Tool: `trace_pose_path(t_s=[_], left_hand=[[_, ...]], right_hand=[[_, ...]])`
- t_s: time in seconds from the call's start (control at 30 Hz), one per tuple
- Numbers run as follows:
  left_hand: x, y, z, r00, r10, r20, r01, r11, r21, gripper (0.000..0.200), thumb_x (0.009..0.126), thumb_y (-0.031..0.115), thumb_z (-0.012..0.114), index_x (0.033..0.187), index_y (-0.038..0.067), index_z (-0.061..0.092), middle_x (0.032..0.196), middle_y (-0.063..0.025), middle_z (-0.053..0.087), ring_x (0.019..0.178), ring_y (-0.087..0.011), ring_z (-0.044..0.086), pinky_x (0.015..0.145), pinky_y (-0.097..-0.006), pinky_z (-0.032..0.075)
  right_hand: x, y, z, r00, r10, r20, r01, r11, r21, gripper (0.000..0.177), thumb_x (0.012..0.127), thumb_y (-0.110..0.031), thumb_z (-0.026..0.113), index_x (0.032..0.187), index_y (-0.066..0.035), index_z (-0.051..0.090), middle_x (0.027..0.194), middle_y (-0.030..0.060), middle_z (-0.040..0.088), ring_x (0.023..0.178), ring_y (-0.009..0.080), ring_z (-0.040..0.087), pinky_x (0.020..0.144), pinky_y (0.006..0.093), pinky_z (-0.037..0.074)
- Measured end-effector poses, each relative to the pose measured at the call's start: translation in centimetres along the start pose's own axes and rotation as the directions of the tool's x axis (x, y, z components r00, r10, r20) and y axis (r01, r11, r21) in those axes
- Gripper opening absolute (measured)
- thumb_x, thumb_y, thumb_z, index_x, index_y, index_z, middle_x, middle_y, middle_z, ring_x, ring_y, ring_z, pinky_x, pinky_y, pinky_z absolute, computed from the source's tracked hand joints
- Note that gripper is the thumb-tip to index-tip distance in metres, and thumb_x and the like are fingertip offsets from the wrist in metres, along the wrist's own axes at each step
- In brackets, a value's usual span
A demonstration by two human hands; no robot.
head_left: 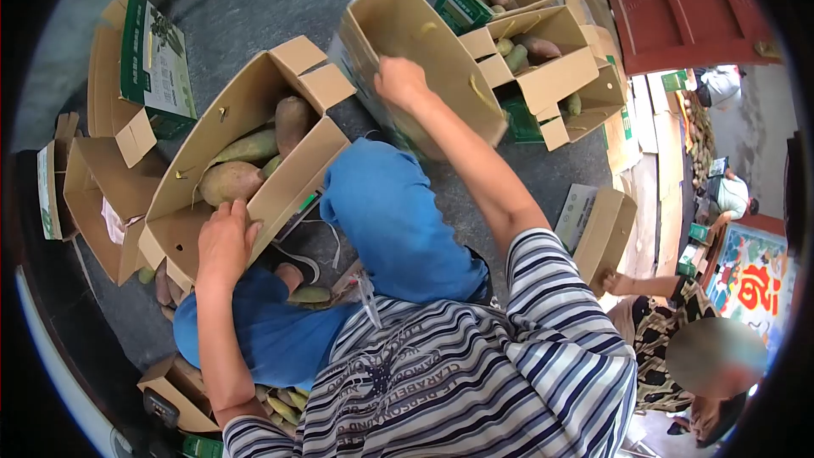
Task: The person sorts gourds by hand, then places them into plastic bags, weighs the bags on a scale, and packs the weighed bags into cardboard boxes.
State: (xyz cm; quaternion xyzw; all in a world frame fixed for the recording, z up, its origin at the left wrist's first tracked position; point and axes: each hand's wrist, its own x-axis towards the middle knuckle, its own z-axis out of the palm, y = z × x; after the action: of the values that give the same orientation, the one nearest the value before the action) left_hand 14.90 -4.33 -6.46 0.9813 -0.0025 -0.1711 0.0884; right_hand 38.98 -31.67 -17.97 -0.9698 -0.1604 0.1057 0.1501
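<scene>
My left hand [227,237] is over the near wall of a cardboard carton [288,191], fingers bent inside and thumb by the rim. Its fingertips are beside a pinkish-brown root [231,182] that looks like a large radish. A green root [248,147] and a darker reddish one [293,125] lie farther along in that carton. My right hand [401,82] is closed around the wall of a second, tilted carton [424,25], which is blurred. No roots are visible in the part of its inside that shows.
Filled cartons [551,76] stand at the upper right. Other open cartons [110,187] are on the left, one with a green label [161,59]. Loose roots [284,407] lie near my legs. At the right, a co-worker's hand [623,283] touches another carton [606,233].
</scene>
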Motion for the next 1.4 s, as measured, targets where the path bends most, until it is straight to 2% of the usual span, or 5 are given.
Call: trace_pose_path(t_s=[0.3, 0.6, 0.87, 1.07, 1.4], left_hand=[[0.8, 0.4, -0.5, 0.998, -0.031, 0.056, 0.033, 0.999, -0.043, 0.033, 0.079, 0.018, 0.066, 0.103, -0.001, 0.053, 0.093, -0.0188, 0.058, 0.088, -0.0369, 0.056, 0.075, -0.0452, 0.045], [0.9, 0.4, -0.1, 0.998, -0.040, 0.048, 0.040, 0.999, -0.005, 0.039, 0.078, 0.019, 0.066, 0.110, 0.000, 0.054, 0.095, -0.0166, 0.058, 0.089, -0.0336, 0.058, 0.076, -0.0428, 0.046], [1.1, 0.4, -0.3, 0.998, -0.034, 0.045, 0.033, 0.999, 0.020, 0.043, 0.079, 0.021, 0.065, 0.114, 0.000, 0.053, 0.095, -0.0149, 0.058, 0.088, -0.0313, 0.058, 0.074, -0.0418, 0.046], [1.7, 0.4, -0.3, 0.997, -0.030, 0.069, 0.031, 1.000, -0.004, 0.044, 0.077, 0.018, 0.067, 0.115, 0.001, 0.053, 0.093, -0.0157, 0.057, 0.087, -0.0328, 0.057, 0.075, -0.0420, 0.046], [1.8, 0.6, -0.1, 0.996, -0.044, 0.084, 0.041, 0.999, 0.032, 0.044, 0.077, 0.019, 0.067, 0.114, 0.002, 0.052, 0.096, -0.0152, 0.058, 0.089, -0.0322, 0.057, 0.077, -0.0415, 0.045]], right_hand=[[4.1, 0.1, 1.4, 0.998, 0.036, -0.041, -0.026, 0.975, 0.220, 0.041, 0.079, -0.025, 0.060, 0.112, -0.003, 0.051, 0.097, 0.0198, 0.064, 0.096, 0.0362, 0.060, 0.083, 0.0454, 0.047], [-7.0, 6.1, 2.0, 0.976, -0.179, -0.123, 0.171, 0.982, -0.076, 0.024, 0.078, -0.022, 0.064, 0.091, -0.003, 0.059, 0.084, 0.0154, 0.061, 0.080, 0.0356, 0.060, 0.070, 0.0458, 0.047], [6.1, 4.2, -2.6, 0.895, -0.247, -0.372, 0.226, 0.969, -0.098, 0.018, 0.078, -0.023, 0.062, 0.080, -0.005, 0.060, 0.079, 0.0143, 0.063, 0.078, 0.0333, 0.061, 0.069, 0.0438, 0.049], [17.4, 2.9, -2.7, 0.930, -0.163, -0.328, 0.108, 0.977, -0.182, 0.019, 0.079, -0.023, 0.061, 0.091, -0.008, 0.062, 0.089, 0.0145, 0.066, 0.085, 0.0327, 0.063, 0.073, 0.0442, 0.049], [17.3, 2.2, 0.6, 0.936, -0.160, -0.314, 0.165, 0.986, -0.012, 0.027, 0.084, -0.013, 0.052, 0.110, -0.012, 0.059, 0.095, 0.0167, 0.065, 0.087, 0.0343, 0.063, 0.075, 0.0456, 0.049]])
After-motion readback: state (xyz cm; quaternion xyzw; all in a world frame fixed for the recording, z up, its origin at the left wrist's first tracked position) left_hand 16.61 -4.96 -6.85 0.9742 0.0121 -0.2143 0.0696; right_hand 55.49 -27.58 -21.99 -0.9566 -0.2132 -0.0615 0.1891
